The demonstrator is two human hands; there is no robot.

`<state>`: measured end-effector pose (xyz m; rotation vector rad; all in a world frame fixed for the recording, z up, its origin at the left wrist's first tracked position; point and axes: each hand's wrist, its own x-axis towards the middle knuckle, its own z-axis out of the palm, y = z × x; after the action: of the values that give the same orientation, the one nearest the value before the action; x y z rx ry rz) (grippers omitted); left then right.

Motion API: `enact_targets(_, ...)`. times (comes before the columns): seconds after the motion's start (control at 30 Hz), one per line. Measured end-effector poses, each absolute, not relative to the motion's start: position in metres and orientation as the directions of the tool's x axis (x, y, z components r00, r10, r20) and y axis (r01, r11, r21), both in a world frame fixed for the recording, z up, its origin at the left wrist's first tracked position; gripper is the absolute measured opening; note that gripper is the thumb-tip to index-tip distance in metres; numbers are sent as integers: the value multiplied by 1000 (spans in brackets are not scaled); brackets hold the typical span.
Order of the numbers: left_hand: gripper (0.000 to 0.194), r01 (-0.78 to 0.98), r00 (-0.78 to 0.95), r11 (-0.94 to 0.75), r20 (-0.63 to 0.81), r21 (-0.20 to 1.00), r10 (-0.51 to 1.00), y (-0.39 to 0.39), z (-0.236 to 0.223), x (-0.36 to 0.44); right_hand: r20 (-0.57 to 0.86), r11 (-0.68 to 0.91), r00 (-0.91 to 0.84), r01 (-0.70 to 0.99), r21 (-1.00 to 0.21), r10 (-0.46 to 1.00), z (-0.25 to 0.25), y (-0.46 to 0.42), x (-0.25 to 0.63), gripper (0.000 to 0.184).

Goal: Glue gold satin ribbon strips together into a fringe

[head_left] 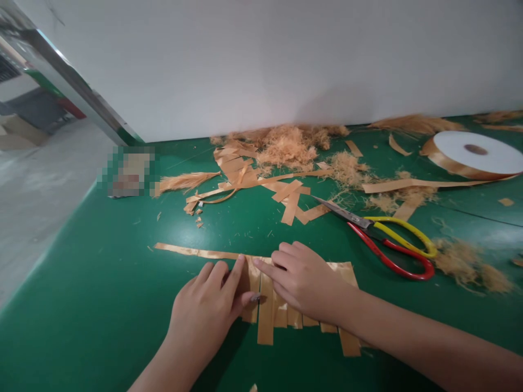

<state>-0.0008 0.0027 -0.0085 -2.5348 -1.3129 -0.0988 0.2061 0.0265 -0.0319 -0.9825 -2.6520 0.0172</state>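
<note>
A long thin gold ribbon strip (183, 250) lies across the green table, with several short gold ribbon pieces (266, 321) hanging side by side from it towards me. My left hand (206, 299) holds a ribbon piece down against the strip, its index fingertip at the top edge and its thumb lower on the piece. Beside it, my right hand (304, 280) presses the neighbouring piece at the strip with a stretched index finger, the other fingers curled. My right hand and forearm cover part of the row. Scissors (363, 220) with one yellow and one red handle lie partly open beyond my right hand.
A ribbon roll (457, 155) with a white side lies at the back right. Frayed gold fibre (288, 149) and cut ribbon scraps (291, 204) are scattered along the white wall (253, 65). A frayed tassel (188, 181) lies at the left, near a blurred-out item (131, 171).
</note>
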Motion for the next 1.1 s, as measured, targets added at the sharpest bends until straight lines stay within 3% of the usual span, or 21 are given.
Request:
enact_targets(0.5,44,805,592,-557,211,-203,778,3,-9,1,276,761,-714,636,-130,644,-28,27,206,31)
enact_targets(0.8,43,832,555,-543,190,-116,810,2,-12,0,280,765,-718,634,-112,637,-30,26,206,34)
enact_targets(1.1,44,807,588,-555,197,-202,784,3,-12,1,281,764,-718,635,-110,637,-31,27,206,34)
